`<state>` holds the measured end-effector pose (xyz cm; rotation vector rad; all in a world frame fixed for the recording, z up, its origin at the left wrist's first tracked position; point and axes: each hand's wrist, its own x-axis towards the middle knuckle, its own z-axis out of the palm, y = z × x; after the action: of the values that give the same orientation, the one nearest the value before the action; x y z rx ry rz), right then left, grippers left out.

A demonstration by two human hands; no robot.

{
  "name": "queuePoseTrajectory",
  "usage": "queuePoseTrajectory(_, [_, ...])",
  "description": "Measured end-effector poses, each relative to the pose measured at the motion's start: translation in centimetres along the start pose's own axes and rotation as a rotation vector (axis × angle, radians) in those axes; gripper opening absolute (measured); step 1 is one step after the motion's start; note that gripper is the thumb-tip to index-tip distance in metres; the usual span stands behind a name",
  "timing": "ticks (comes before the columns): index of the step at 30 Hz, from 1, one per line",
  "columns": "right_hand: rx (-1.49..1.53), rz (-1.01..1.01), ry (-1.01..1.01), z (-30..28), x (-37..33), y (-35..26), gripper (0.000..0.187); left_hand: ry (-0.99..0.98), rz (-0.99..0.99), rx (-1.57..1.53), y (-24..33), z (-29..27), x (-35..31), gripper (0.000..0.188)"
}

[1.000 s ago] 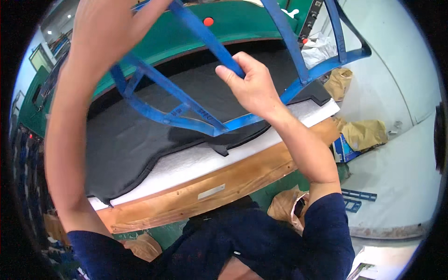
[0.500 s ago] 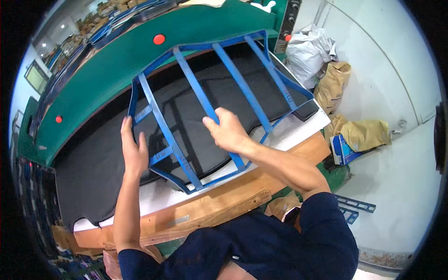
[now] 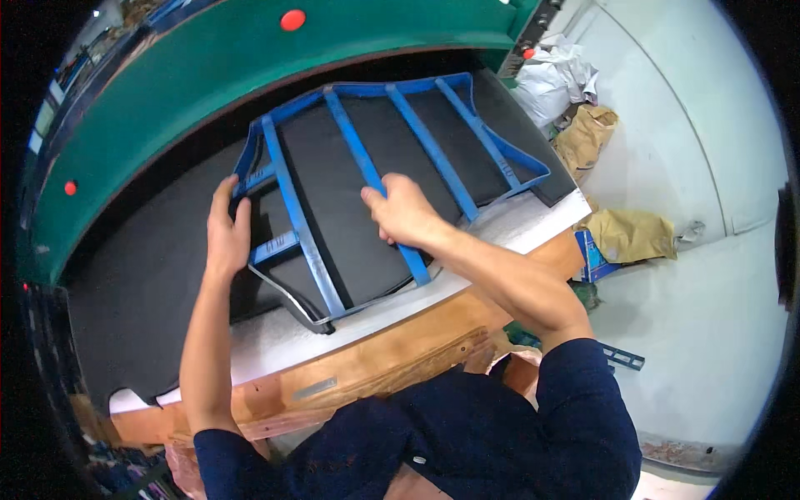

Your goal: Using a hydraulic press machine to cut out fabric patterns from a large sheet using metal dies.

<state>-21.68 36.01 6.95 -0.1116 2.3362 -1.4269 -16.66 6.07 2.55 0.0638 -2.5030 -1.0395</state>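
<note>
A blue cutting die [image 3: 360,154], a curved metal frame with several crossbars, lies over black sheet material [image 3: 158,242]. My right hand [image 3: 405,212] wraps round a middle crossbar, thumb on top. At the die's left end, my left hand [image 3: 227,233] has its fingers along the outside of the rim and the thumb on the inner side, holding that edge. Beneath the die's near edge, a white board [image 3: 275,342] shows below the black sheet. The fingertips of my right hand are partly hidden behind the bar.
A green press beam [image 3: 208,58] with red buttons [image 3: 292,20] spans the far side. Along the near side runs a wooden edge [image 3: 383,354]. Bags [image 3: 587,133] and a blue box [image 3: 596,257] stand at the right by a white wall.
The die has come down closer to the black sheet, with both my hands still on it. My view has shifted, and the press beam appears nearer.
</note>
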Motion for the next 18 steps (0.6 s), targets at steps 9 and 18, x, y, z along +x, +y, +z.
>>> queuePoseTrajectory(9, [-0.062,0.045,0.013,0.9,2.9,-0.8,0.03,0.022,0.058,0.006,-3.2,1.2,2.9,0.047])
queuePoseTrajectory(18, [-0.56,-0.387,0.268,-7.7,6.4,0.2,0.045,0.092,-0.147,-0.095,-3.6,1.1,1.5,0.054])
